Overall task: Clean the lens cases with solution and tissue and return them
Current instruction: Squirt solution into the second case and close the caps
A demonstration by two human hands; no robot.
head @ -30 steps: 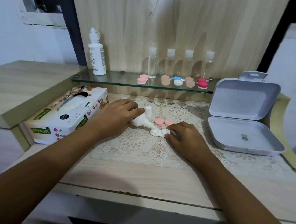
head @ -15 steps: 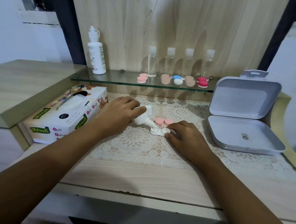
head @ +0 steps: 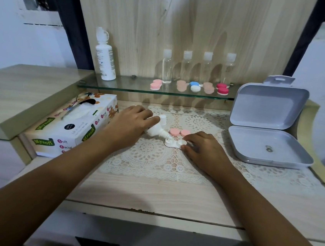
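A white lens case [head: 175, 143] lies open on the lace mat, its two pink caps [head: 179, 132] just behind it. My left hand [head: 129, 124] grips a small white solution bottle [head: 157, 131], tilted with its nozzle down at the case's left cup. The bottle's white cap [head: 163, 119] stands behind it. My right hand [head: 203, 149] holds the right end of the case against the mat with its fingertips. Several more lens cases [head: 193, 86] in pink, blue-white and red sit on the glass shelf.
A tissue box [head: 71, 125] lies at the left beside my left arm. An open grey plastic box [head: 265, 145] stands at the right. On the glass shelf [head: 133, 88] are a tall white bottle [head: 105, 60] and several clear small bottles [head: 197, 68].
Nothing has visibly changed; both hands, the tilted bottle and the case keep their places, with only a slight shift of the camera.
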